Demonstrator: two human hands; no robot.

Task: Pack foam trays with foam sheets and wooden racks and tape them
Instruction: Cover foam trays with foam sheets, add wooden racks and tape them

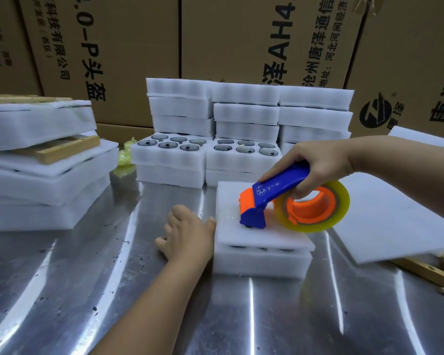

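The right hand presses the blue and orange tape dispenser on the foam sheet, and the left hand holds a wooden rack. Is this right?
Not quite: in the head view the left hand holds nothing and rests against the left edge of the foam sheet. The rest is right.

- Tape dispenser (272, 198): blue body, orange front guard, orange hub.
- Tape roll (342, 201): translucent yellow.
- Foam sheet (254, 231) and foam tray (262, 263) beneath it: plain white.
- Stacked foam trays (246, 114): white; the open ones show dark grey round inserts in 2 rows of 3.
- Wooden racks (67, 149): pale tan.
- Table (113, 290): silver-grey metal with bright reflective streaks and scattered black specks.
- Cardboard boxes (228, 34): brown with black printed characters and a black round logo.
- Crumpled wrap (126, 155): yellow-green.
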